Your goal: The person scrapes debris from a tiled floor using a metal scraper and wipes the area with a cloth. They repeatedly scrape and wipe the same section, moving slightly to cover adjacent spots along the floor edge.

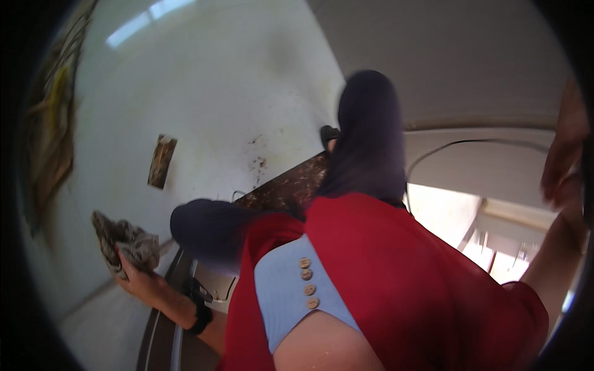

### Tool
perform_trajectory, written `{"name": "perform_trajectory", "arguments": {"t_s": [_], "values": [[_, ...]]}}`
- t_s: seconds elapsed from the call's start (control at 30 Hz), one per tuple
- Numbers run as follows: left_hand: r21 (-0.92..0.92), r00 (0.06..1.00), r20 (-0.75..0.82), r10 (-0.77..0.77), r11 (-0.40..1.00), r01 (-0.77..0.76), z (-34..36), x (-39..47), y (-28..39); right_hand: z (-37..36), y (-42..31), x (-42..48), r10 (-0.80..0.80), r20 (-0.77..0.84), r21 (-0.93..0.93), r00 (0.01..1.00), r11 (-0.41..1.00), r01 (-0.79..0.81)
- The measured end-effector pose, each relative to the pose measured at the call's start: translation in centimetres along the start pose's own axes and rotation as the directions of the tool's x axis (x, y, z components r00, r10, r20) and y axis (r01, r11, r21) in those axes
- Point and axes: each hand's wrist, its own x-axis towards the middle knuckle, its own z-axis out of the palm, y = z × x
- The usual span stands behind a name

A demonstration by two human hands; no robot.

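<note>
My left hand (134, 278), with a black band on its wrist, grips a crumpled grey-brown cloth (132, 243) at the lower left. My right hand (559, 174) is raised at the far right rim, blurred and partly cut off; its fingers and anything in them cannot be made out. Between the hands are my dark-trousered knees and my red top with a light blue buttoned panel (287, 283). A small brown flat piece (162, 161) lies on the pale floor (209, 102), above the cloth in the picture.
Dark crumbs (258, 162) are scattered on the floor. A worn dark brown board (287, 185) shows between my knees. Long brown stick-like pieces (55, 153) with something yellow line the left rim. A black cable (445, 144) curves along a pale surface at the right.
</note>
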Motion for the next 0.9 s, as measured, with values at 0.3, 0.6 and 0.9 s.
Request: {"name": "perform_trajectory", "arguments": {"t_s": [0.3, 0.6, 0.9], "values": [[-0.008, 0.992, -0.112, 0.058, 0.998, -0.06, -0.8, -0.9, 0.5, -9.6, 5.5, 18.6, -0.1, -0.528, -0.414, 0.843, 0.897, -0.153], [-0.161, 0.968, -0.223, 0.114, 0.975, -0.152, -0.9, -1.3, -2.4, -9.4, 15.4, 44.6, -0.19, -0.391, -0.447, 0.901, 0.895, -0.005], [-0.242, 0.97, -0.132, -0.203, 0.956, 0.166, 4.3, -3.5, -13.0, 0.4, 11.1, 72.7, -0.735, -0.615, -0.752, 0.286, 0.656, 0.067]]}}
